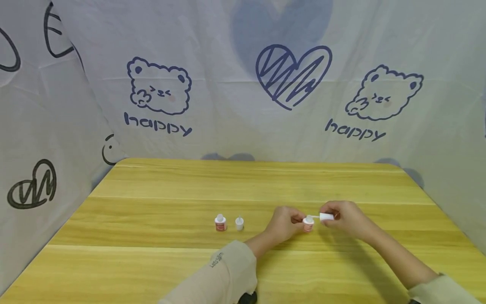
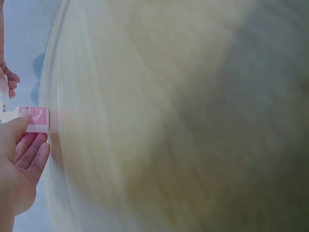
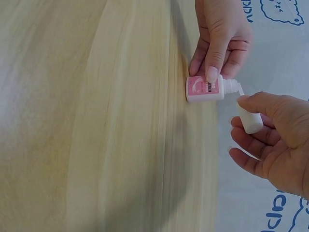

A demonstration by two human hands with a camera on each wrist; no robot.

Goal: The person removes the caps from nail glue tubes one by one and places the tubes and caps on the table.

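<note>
A small white bottle with a pink label (image 1: 308,226) stands upright on the table, its neck uncapped. My left hand (image 1: 282,224) grips it from the left; in the right wrist view the thumb lies across the label (image 3: 198,86). Between the thumb and fingers of my right hand (image 1: 348,218) is a white brush cap (image 3: 250,119), tilted sideways. The cap's thin white stem (image 1: 314,216) points left, its tip at the bottle's mouth. The left wrist view catches the bottle (image 2: 38,118) at its left edge, partly behind the thumb.
To the left stands a second uncapped bottle with a red label (image 1: 220,224). Beside it a white cap (image 1: 239,223) sits with its stem up. Behind the wooden table (image 1: 152,181) hangs a white cloth (image 1: 224,93) with drawn bears and hearts.
</note>
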